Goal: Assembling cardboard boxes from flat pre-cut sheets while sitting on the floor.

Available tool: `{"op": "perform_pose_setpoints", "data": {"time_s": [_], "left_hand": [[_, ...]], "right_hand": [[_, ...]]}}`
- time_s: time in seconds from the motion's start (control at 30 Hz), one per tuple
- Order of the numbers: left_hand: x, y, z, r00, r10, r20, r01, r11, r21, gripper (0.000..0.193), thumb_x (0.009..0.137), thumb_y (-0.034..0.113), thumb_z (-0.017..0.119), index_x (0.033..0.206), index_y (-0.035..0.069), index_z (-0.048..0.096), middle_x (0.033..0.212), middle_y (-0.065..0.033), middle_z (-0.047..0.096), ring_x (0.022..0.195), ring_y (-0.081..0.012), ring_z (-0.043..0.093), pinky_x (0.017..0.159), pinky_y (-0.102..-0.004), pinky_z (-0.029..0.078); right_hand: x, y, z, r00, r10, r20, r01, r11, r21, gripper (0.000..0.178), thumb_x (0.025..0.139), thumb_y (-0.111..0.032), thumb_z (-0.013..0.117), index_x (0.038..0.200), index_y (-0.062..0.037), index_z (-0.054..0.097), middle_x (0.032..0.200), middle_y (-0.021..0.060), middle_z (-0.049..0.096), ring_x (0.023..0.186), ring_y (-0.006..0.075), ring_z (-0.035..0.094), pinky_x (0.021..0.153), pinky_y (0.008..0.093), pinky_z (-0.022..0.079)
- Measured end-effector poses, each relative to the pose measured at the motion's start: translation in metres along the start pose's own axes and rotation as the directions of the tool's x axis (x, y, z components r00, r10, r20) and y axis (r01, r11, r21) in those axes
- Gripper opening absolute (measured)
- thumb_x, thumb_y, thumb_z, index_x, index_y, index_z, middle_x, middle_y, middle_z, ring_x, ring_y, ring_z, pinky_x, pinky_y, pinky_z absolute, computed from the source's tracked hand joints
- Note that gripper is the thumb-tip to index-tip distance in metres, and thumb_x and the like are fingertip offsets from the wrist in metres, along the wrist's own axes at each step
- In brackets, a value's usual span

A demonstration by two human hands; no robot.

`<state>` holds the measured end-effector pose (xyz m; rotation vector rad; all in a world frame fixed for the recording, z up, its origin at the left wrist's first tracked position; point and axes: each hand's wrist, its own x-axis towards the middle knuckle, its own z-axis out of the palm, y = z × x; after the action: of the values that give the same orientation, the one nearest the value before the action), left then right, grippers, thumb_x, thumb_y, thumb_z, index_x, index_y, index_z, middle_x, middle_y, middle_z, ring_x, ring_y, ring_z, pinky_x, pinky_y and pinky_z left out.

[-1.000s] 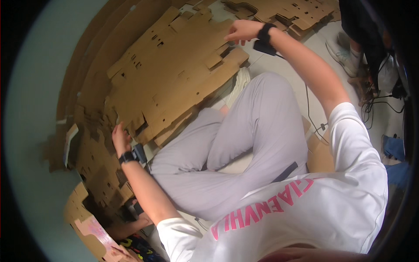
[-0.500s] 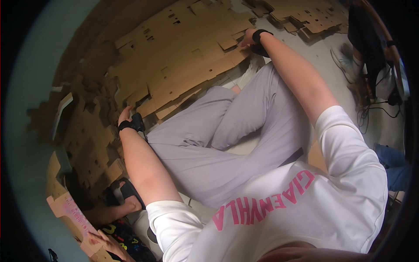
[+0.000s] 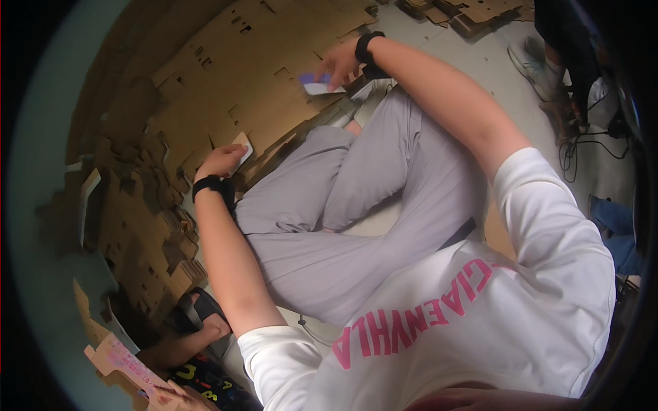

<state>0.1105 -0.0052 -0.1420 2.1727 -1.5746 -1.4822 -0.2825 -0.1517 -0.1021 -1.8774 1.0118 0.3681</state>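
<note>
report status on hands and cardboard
Left hand at pale patch; right hand at blurred purple-and-white patch. Grip unclear on both. Cardboard sheet spread ahead; bent legs close to its near edge.

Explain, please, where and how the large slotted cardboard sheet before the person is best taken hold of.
Probably by its long near edge, coming from the side of the grey trousers, with left hand and right hand well apart: the slotted cardboard sheet is broad and thin, and this edge faces the person.
</note>
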Motion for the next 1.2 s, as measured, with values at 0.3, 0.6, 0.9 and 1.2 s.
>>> {"op": "perform_pose_setpoints", "data": {"time_s": [0.3,0.6,0.9,1.2], "left_hand": [[0.037,-0.017,0.016,0.980,0.141,-0.143,-0.077,0.921,0.383,0.098,0.062,0.021,0.090,0.147,0.011,0.041,0.133,-0.0224,0.058,0.127,-0.0352,0.057,0.107,-0.0403,0.046],[0.043,-0.038,0.000,0.957,0.068,-0.283,0.027,0.947,0.319,0.086,0.073,0.009,0.076,0.148,0.012,0.035,0.130,-0.0262,0.062,0.126,-0.0373,0.058,0.103,-0.0424,0.049],[-0.036,0.005,-0.027,0.987,0.133,-0.088,-0.151,0.956,-0.250,0.085,0.078,0.028,0.083,0.147,-0.001,0.042,0.136,-0.0188,0.058,0.123,-0.0266,0.058,0.102,-0.0357,0.046],[-0.045,0.043,0.009,0.922,0.337,0.190,-0.375,0.899,0.224,0.089,0.065,0.025,0.090,0.142,0.001,0.050,0.129,-0.0178,0.065,0.117,-0.0286,0.062,0.101,-0.0354,0.047]], "right_hand": [[0.043,0.013,0.019,0.999,0.022,-0.035,-0.035,0.898,-0.439,0.090,0.068,-0.038,0.090,0.145,-0.0187,0.048,0.108,0.0151,0.071,0.091,0.0306,0.071,0.081,0.0412,0.055],[0.041,0.009,0.036,0.982,-0.058,-0.181,-0.058,0.816,-0.575,0.121,0.045,-0.035,0.100,0.144,-0.0108,0.034,0.140,0.0157,0.049,0.125,0.0369,0.054,0.103,0.0453,0.047],[-0.032,-0.004,-0.032,0.985,-0.082,-0.152,0.039,0.962,-0.272,0.074,0.071,-0.021,0.084,0.135,-0.0074,0.049,0.115,0.0166,0.065,0.100,0.0298,0.065,0.084,0.0399,0.054],[-0.061,0.005,-0.048,0.995,-0.024,-0.095,0.011,0.991,-0.132,0.063,0.076,-0.024,0.089,0.124,-0.0029,0.053,0.103,0.0090,0.065,0.089,0.0187,0.062,0.072,0.0326,0.053]]}}
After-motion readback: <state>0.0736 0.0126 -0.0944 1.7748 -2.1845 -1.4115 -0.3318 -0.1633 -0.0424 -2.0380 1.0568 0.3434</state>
